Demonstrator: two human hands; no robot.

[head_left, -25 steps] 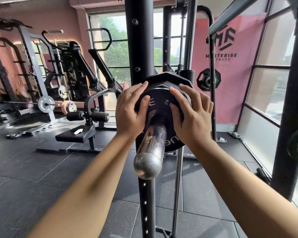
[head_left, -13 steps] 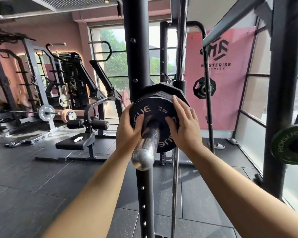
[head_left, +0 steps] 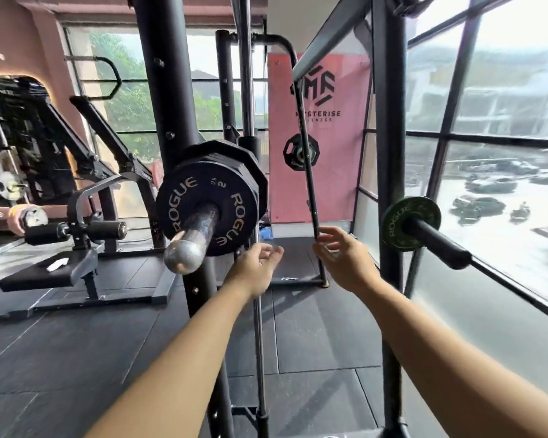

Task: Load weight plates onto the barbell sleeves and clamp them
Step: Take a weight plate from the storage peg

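A small black Rogue plate (head_left: 231, 200) sits on the chrome barbell sleeve (head_left: 192, 240), pressed against a larger black plate (head_left: 234, 158) behind it. The sleeve's rounded end points toward me at centre left. My left hand (head_left: 255, 268) hangs open just right of and below the sleeve, touching nothing. My right hand (head_left: 342, 254) is open further right, fingers spread, close to a thin black bar. A small green Rogue plate (head_left: 400, 222) rests on a black storage peg (head_left: 437, 241) at the right. No clamp is visible.
A black rack upright (head_left: 171, 105) stands behind the sleeve, another upright (head_left: 389, 137) at the right by the windows. A thin slanted black bar (head_left: 307, 172) runs down between them. A padded bench machine (head_left: 60, 267) sits at the left. Another plate (head_left: 298, 158) hangs before the pink banner.
Both hands have let go of the small black plate and dropped down and to the right. My view has swung right, bringing the green plate further into sight.
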